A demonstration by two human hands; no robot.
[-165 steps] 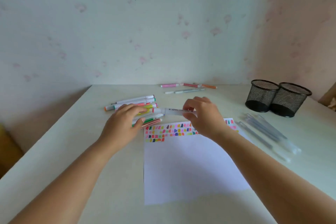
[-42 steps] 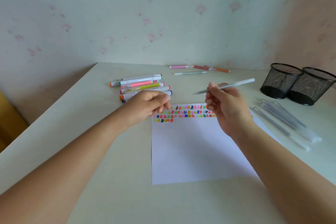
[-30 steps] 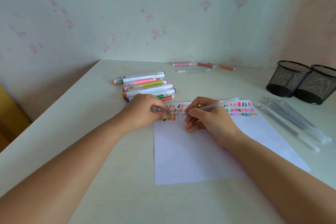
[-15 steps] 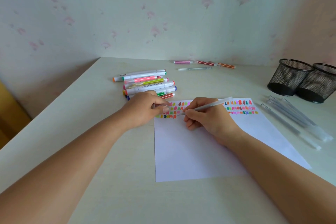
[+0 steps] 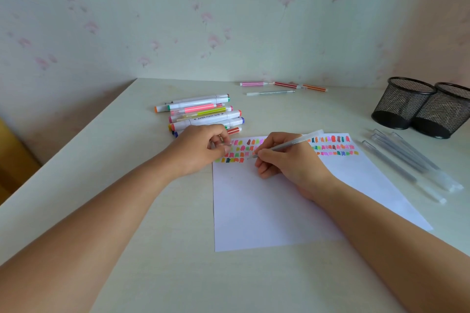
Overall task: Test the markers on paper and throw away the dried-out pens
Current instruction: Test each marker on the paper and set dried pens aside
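Head view: right hand (image 5: 287,160) grips a clear pen (image 5: 292,145), tip on the paper (image 5: 267,211) toward its 11 o'clock corner; left hand (image 5: 203,150) pinches, apparently, its cap (image 5: 224,144). Crowded swatches (image 5: 333,146) could mask a faint stroke.

Two black mesh cups (image 5: 404,105), touching, on a pale table (image 5: 106,180); flowered wallpaper (image 5: 178,20) behind.

Bare table (image 5: 157,223) near edge, marker pile (image 5: 203,114) left-rear, mesh cups (image 5: 422,107) and pens (image 5: 407,160) right
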